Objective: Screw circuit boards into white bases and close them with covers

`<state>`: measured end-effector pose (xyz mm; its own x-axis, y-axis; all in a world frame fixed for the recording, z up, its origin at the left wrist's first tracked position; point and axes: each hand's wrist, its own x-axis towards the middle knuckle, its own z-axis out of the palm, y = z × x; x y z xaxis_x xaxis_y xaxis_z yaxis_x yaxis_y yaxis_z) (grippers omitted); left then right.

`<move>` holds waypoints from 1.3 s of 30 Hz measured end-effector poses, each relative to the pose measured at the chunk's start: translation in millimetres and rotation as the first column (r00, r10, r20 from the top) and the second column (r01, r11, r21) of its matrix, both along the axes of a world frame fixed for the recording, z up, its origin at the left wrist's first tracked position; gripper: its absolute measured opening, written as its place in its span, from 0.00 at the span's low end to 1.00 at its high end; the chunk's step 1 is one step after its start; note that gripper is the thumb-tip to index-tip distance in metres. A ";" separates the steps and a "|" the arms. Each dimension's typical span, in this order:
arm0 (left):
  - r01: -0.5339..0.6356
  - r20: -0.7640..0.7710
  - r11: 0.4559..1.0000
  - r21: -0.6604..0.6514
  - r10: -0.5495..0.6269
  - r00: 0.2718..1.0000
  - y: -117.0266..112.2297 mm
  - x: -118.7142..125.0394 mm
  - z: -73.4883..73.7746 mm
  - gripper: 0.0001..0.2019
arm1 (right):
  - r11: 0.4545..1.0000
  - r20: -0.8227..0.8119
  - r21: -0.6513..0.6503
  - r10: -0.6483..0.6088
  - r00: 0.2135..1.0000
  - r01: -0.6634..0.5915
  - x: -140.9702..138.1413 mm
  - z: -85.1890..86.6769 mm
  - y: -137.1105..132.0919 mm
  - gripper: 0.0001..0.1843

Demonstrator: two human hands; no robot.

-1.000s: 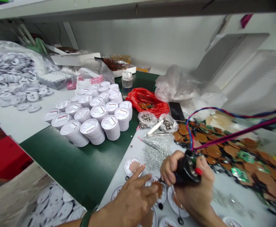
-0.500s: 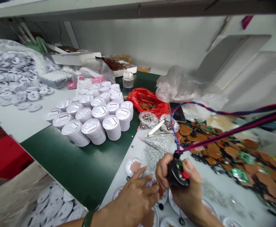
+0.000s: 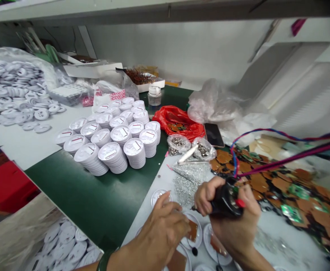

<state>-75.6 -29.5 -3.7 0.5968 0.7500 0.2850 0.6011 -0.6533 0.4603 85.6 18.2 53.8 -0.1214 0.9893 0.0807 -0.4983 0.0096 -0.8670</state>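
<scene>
Black tool (image 3: 224, 201), white discs (image 3: 112, 152), seemingly brown boards (image 3: 266, 182).

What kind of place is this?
Probably a small electronics assembly bench: stacks of white round shells, a heap of brown circuit boards, and the right hand gripping an electric screwdriver beside loose screws.

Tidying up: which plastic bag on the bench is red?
The crumpled bag left of the phone, behind two small clear bags; the others are clear or whitish.
</scene>
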 end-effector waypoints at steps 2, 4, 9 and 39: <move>-0.104 0.023 0.992 -0.067 0.106 0.994 5.2 -1.0 4.1 0.06 | 1.000 -0.017 0.007 0.010 1.000 -0.010 1.2 10.0 -3.3 0.28; -0.171 0.038 0.977 -0.125 0.177 0.984 12.3 -0.2 4.0 0.06 | 1.000 -0.031 0.011 0.026 0.999 -0.026 0.6 18.9 -6.1 0.28; -0.148 0.126 0.979 -0.137 0.166 0.978 26.4 1.9 -0.2 0.00 | 0.998 -0.052 0.032 0.058 0.997 -0.056 -3.5 27.7 -9.4 0.29; -0.163 0.295 0.949 -0.269 0.242 0.924 26.9 -53.4 17.4 0.05 | 0.989 -0.065 0.050 0.141 0.988 -0.138 -49.7 50.0 0.3 0.30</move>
<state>-129.0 -2.5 13.7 0.3313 0.9137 0.2353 0.5034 -0.3821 0.7750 35.9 18.5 103.8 -0.2508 0.9582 0.1375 -0.5554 -0.0260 -0.8312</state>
